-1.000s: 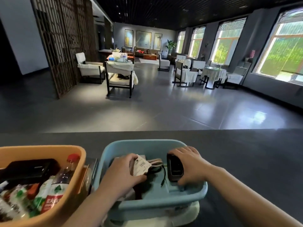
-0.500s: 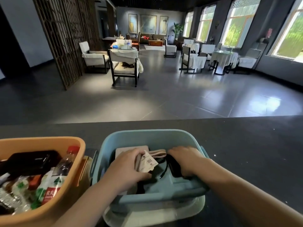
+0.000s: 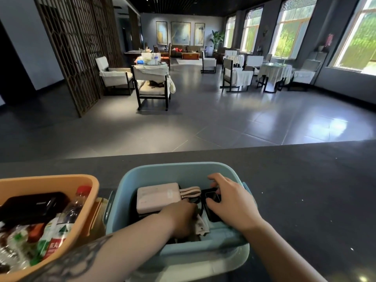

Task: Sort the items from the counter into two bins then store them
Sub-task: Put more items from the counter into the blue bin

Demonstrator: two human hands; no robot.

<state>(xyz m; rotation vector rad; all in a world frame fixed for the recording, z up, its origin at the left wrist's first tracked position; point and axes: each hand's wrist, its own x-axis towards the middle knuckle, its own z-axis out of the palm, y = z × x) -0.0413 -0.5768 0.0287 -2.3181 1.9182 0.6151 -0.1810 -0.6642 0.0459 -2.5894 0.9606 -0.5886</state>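
Two bins loaded, both hands down in the blue one

Two hands are inside the pale blue plastic bin (image 3: 183,171), which sits on the dark speckled surface (image 3: 305,190) near its front edge, just beside the orange plastic bin (image 3: 50,180) at the front left. My left hand (image 3: 181,218) reaches low into the blue bin; its fingers are curled downward among the contents and I cannot tell what, if anything, they pinch. A tagged item (image 3: 202,226) lies against that hand. My right hand (image 3: 230,202) covers a small black device (image 3: 212,197), fingers bent over its top and touching it, thumb at its near side, so I read it as a grip. A white rectangular power bank (image 3: 157,197) with a beige looped strap (image 3: 190,192) lies toward the bin's far left corner.

The orange bin holds a clear bottle with a red cap (image 3: 73,206), a black flat case (image 3: 30,206) and assorted packets.

I judge that sorting is nearly finished: no loose items show on the surface, and I am settling the electronics into place. The next move calls for letting go of the device, drawing both hands clear, then taking the bin by its rim handles to carry it to storage, keeping it level so nothing slides.
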